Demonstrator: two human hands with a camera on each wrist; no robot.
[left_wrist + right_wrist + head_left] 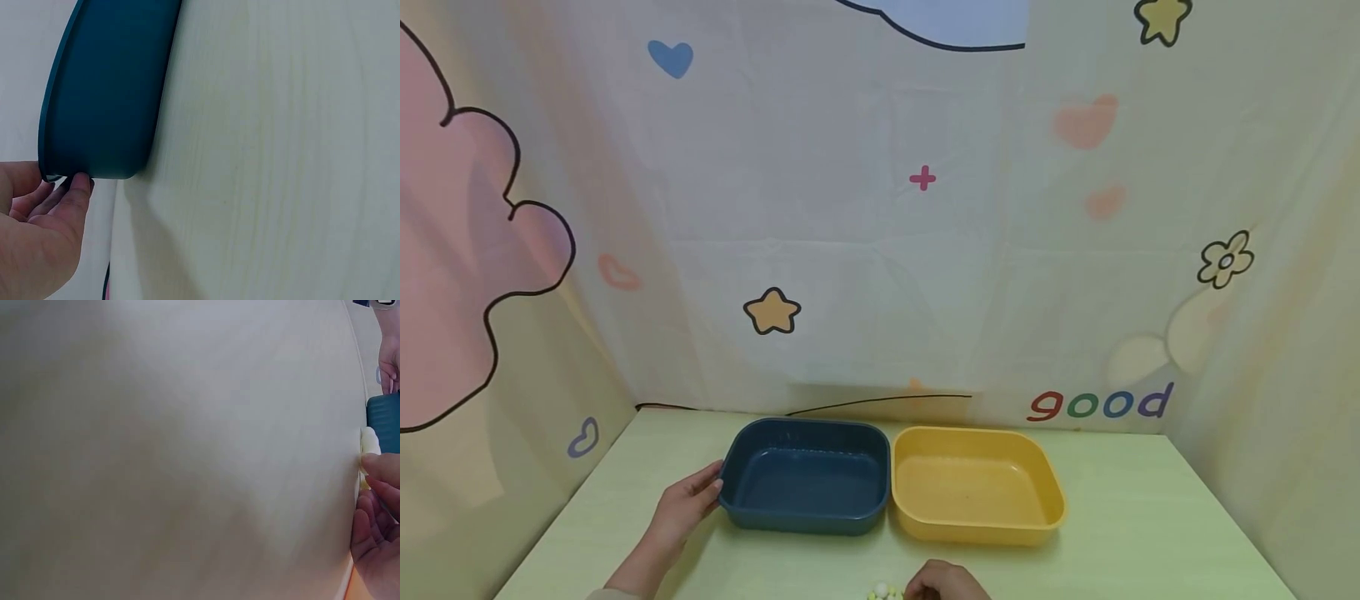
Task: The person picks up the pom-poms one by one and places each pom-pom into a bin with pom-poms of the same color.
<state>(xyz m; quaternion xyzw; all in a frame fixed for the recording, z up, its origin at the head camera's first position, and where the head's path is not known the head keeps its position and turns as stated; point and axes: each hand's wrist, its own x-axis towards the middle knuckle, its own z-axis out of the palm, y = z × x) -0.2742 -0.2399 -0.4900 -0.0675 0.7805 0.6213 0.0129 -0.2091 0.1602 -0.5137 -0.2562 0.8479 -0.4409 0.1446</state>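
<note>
A dark blue plastic bin stands on the table, its inside bare. My left hand holds its left end; in the left wrist view the thumb and fingers pinch the bin's rim corner. At the bottom edge of the head view my right hand bends its fingers beside a small cluster of white and yellow-green round pieces. The right wrist view has its fingertips right at a pale cream piece; I cannot tell whether they pinch one.
A yellow bin stands right against the blue bin's right side, its inside bare. Both rest on a pale green wood-grain table. A printed cloth hangs behind the table and along both sides.
</note>
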